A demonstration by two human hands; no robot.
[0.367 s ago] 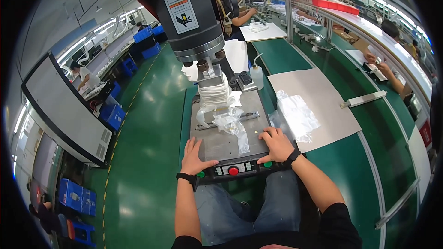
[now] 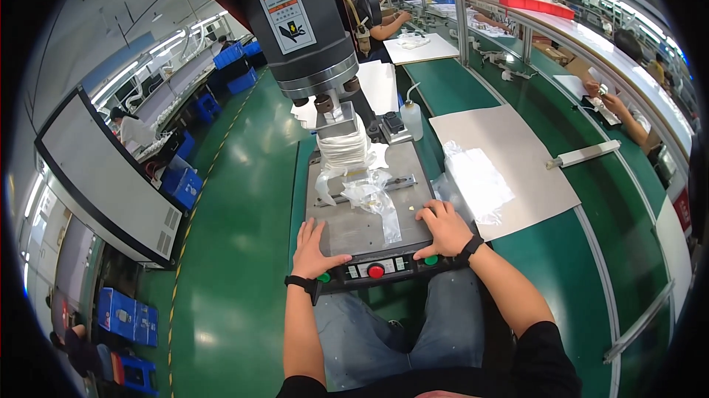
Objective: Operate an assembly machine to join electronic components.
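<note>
A black press machine (image 2: 306, 36) with a metal head stands in front of me. Its head is down on a white wrapped bundle (image 2: 344, 151), and clear plastic film (image 2: 373, 195) trails from it over the grey metal base plate (image 2: 347, 232). My left hand (image 2: 314, 250) rests spread on the base's left front corner, thumb over a green button (image 2: 323, 278). My right hand (image 2: 445, 232) lies likewise at the right corner, its thumb by the other green button (image 2: 431, 260). Between them sits a red button (image 2: 376, 271). Neither hand holds anything.
Right of the press, a white plastic-wrapped pack (image 2: 478, 184) lies on a beige board (image 2: 517, 147). A squeeze bottle (image 2: 411, 119) stands behind the plate. A metal bar (image 2: 587, 153) lies farther right. A grey cabinet (image 2: 107, 176) stands at left; co-workers sit at nearby benches.
The view has shifted very slightly. My hands and the press head keep the same positions, and a co-worker at the far left has leaned over.
</note>
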